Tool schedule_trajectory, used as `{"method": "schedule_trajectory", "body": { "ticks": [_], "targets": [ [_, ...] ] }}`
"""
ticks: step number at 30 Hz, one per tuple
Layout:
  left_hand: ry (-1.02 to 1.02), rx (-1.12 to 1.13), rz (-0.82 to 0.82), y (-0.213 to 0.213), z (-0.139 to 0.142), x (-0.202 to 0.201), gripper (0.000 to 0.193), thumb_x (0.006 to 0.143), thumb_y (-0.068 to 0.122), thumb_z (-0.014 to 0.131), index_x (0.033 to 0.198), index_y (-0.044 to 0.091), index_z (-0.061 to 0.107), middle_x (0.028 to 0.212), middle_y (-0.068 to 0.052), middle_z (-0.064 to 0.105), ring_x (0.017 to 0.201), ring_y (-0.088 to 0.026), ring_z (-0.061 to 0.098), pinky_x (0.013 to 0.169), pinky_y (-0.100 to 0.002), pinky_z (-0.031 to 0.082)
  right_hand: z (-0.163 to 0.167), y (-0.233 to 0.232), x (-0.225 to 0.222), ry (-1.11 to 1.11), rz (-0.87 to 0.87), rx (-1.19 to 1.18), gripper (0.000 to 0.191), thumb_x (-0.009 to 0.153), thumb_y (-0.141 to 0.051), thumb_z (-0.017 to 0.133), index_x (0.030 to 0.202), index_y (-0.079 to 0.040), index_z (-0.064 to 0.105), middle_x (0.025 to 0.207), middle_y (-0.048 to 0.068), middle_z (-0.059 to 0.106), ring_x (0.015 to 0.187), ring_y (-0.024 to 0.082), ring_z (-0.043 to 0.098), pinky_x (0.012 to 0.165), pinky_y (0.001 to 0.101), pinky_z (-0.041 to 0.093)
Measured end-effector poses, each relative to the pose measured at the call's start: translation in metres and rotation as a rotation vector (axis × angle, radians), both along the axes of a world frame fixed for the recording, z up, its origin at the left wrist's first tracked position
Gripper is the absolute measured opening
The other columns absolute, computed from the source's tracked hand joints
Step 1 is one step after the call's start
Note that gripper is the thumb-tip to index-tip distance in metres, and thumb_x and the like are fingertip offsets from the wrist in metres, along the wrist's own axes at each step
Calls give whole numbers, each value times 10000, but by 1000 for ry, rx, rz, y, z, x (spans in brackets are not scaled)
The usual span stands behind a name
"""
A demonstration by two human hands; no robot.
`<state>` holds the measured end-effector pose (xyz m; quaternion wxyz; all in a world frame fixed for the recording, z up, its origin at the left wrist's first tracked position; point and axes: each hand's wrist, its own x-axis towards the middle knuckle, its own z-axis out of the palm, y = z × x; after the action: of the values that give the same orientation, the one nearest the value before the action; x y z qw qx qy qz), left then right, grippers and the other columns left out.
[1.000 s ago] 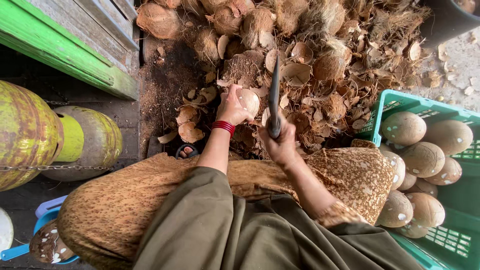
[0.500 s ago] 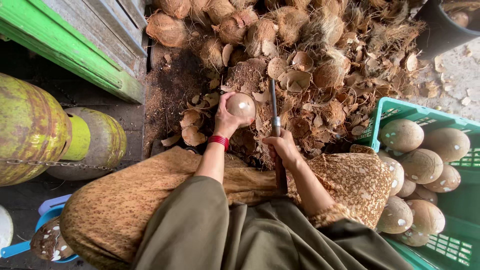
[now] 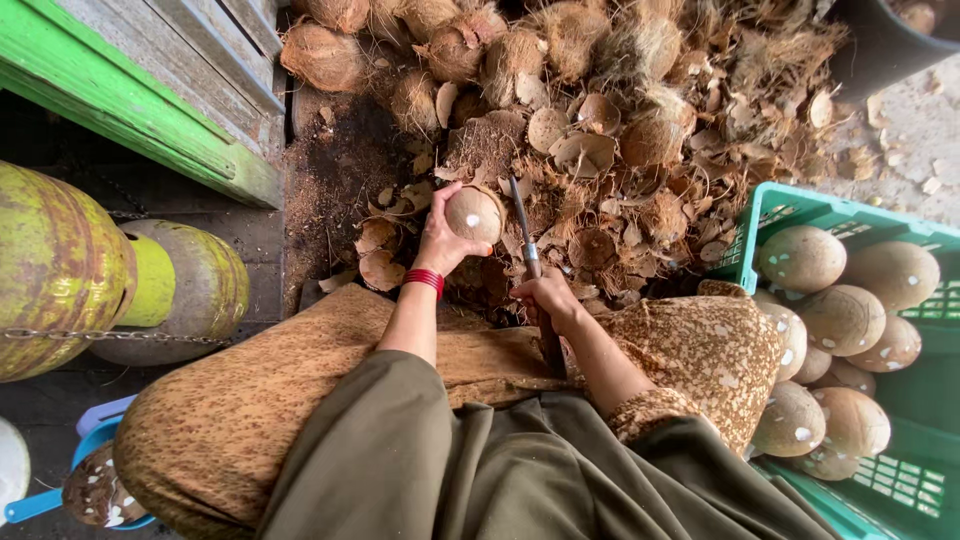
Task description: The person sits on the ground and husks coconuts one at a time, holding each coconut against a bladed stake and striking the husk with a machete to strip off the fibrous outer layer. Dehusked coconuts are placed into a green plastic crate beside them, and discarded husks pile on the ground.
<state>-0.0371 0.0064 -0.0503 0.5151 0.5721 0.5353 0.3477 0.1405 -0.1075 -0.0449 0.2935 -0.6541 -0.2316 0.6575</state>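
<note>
Left hand cups hard, round, likely heavy coconut from below; right hand grips knife handle.

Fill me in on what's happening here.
A seated person holds a husked coconut in the left hand and a knife in the right hand, blade up beside it. Husks and shell pieces lie heaped in front; a green crate on the right holds cleaned coconuts.
</note>
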Motion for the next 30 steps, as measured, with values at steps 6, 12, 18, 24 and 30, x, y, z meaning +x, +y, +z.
{"method": "schedule_trajectory", "body": {
  "ticks": [6,12,18,24,30],
  "targets": [
    [100,129,21,2,2,18,1175,414,36,973,1408,268,391,1409,-189,511,1327,-367,512,1114,-542,461,55,0,6,-81,26,175,163,890,-53,698,863,-44,537,625,46,535,437,134,486,362,296,392],
    [295,-67,29,5,9,23,1137,443,61,948,1420,279,409,1373,-191,512,1269,-362,570,1086,-510,537,62,-7,6,-344,38,891,186,906,-19,667,862,-92,502,688,17,569,532,113,524,446,281,474],
    [294,19,45,-2,10,8,1170,388,96,993,1390,265,413,1378,-156,550,1277,-341,567,1074,-516,515,8,0,-8,-115,69,30,129,867,41,600,838,-68,539,644,63,581,465,156,501,390,314,441],
    [310,43,-26,2,9,9,1151,439,131,1018,1416,264,424,1400,-162,530,1284,-327,566,1092,-505,498,60,-3,11,-99,30,172,168,834,45,669,834,-55,533,623,57,551,437,149,510,363,302,417],
    [227,118,-111,20,11,16,1137,447,125,1002,1423,245,433,1481,-134,523,1340,-332,525,1126,-499,498,67,-1,-1,-326,72,768,238,851,85,646,881,-95,493,675,24,505,538,114,469,431,257,423]
  ]
}}
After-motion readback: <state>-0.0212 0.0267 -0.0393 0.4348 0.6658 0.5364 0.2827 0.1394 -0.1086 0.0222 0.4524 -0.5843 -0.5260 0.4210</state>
